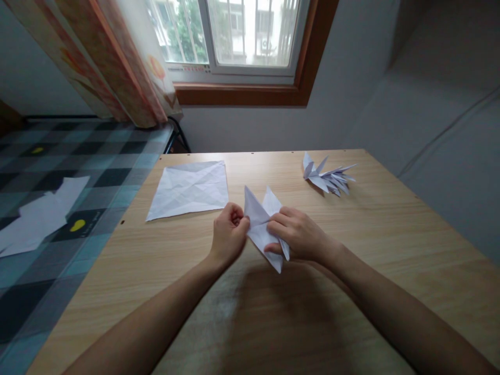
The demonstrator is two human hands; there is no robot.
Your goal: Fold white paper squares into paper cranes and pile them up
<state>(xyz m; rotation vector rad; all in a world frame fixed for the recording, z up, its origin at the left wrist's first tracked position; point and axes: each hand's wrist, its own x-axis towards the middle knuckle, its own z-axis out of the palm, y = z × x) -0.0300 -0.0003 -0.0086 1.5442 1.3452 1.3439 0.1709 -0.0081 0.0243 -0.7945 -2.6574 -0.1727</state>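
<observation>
A partly folded white origami paper (258, 221), with pointed flaps sticking up and down, is held over the middle of the wooden table. My left hand (230, 232) is closed, thumb and fingers pinching the paper's left edge. From the other side my right hand (299, 234) grips the same paper, its fingers over the front and the thumb at the lower fold. Behind my left hand lies a creased square sheet of white paper (189, 188). Farther back on the right rests a cluster of folded white paper pieces with pointed tips (328, 177).
The wooden table (390, 219) reaches back towards the wall below a window (250, 36). On the left is a bed with a checked cover (117, 182), bearing loose white sheets (42, 213). A patterned curtain (113, 62) hangs beside the window.
</observation>
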